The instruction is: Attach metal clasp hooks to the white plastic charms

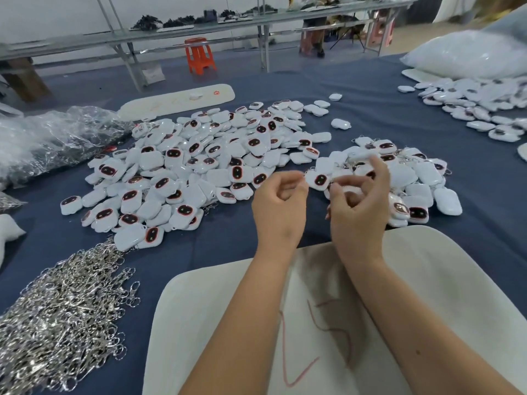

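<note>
Left hand (pixel 281 201) and right hand (pixel 358 195) both curled, pinching one white charm (pixel 319 180) between them above the blue table (pixel 370 109); clasp hook not discernible (blur); steady the charm's loop, feed hook squarely; spares in clasp pile (pixel 62 315).

White charms (pixel 199 166) with black oval faces rimmed in red are lying heaped on a dark blue cloth (pixel 385 115). At eight o'clock, silver clasp hooks (pixel 62 315) are glinting. A cream board (pixel 427 295) at six o'clock is showing red scribbles, and an orange stool (pixel 199 55) is standing at eleven o'clock.
</note>
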Motion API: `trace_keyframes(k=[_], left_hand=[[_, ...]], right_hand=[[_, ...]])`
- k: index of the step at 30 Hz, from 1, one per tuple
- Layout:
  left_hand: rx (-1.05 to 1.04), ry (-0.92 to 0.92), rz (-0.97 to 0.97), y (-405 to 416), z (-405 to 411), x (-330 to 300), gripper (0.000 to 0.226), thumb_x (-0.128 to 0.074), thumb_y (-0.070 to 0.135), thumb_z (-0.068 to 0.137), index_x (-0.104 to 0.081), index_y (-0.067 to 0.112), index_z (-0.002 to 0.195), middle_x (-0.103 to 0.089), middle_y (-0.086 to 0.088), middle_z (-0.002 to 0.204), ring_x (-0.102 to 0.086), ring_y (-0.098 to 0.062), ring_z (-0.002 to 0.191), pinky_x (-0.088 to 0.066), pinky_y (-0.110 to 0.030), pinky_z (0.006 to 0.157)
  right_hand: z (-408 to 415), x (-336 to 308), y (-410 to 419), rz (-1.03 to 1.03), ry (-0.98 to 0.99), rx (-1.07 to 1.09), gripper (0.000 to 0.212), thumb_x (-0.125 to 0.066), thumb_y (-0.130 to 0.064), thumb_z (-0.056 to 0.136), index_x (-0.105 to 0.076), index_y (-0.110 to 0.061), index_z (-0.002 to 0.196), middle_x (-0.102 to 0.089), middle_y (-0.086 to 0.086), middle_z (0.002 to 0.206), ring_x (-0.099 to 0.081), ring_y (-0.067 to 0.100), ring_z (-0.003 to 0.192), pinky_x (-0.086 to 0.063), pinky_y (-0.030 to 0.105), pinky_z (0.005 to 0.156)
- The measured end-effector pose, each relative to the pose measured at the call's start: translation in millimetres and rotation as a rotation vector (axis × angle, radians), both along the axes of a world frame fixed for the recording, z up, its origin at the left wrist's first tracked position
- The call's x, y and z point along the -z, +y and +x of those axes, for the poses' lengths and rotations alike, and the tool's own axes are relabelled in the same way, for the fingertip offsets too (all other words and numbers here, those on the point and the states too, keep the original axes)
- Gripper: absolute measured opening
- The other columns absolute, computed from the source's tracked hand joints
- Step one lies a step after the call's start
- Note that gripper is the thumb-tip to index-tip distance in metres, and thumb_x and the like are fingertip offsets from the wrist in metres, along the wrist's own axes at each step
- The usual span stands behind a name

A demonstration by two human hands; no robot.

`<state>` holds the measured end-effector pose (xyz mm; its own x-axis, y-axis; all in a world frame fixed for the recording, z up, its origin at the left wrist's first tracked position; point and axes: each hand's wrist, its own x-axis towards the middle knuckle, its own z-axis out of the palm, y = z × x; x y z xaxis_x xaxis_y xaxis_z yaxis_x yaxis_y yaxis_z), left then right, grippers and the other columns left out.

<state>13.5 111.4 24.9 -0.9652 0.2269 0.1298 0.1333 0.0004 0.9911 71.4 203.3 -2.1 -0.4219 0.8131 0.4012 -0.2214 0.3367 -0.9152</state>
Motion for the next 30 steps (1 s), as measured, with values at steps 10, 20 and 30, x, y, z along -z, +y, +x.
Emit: trace_keyframes(k=[10,20,30], left_hand=[[-0.324,0.056,-0.352,-63.2,-14.3,2.2,0.028,-0.058,-0.001,0.08,-0.075,0.021,0.087,-0.072,0.009,0.086,-0.067,-0.012,0.086,-0.052,-0.029,0.083],[-0.661,0.084,-0.494,-183.1,-40.0,-10.4,0.014,-0.066,0.009,0.085,-0.068,0.021,0.091,-0.063,0.013,0.083,-0.056,-0.003,0.072,-0.035,-0.011,0.058],[-0.118,-0.003,-1.189,-264.1,-31.7,-19.7,0.028,-0.09,0.035,0.067,-0.066,0.032,0.081,-0.057,0.013,0.076,-0.057,-0.017,0.08,-0.042,-0.032,0.075]], right_hand=[[-21.4,-9.3,-60.1,0.727,-0.575,-0.435,0.02,-0.067,-0.01,0.086,-0.066,-0.015,0.106,-0.068,0.002,0.097,-0.06,0.027,0.093,-0.046,0.041,0.08],[-94.6,-19.5,-156.0,1.227,-0.721,-0.492,0.061,-0.063,-0.009,0.092,-0.045,-0.026,0.148,-0.052,0.002,0.142,-0.042,0.03,0.131,-0.042,0.042,0.099],[-76.0,-30.5,-209.4,1.042,-0.602,-0.739,0.005,-0.051,-0.022,0.096,-0.051,-0.02,0.091,-0.053,0.001,0.088,-0.055,0.03,0.082,-0.034,0.037,0.064]])
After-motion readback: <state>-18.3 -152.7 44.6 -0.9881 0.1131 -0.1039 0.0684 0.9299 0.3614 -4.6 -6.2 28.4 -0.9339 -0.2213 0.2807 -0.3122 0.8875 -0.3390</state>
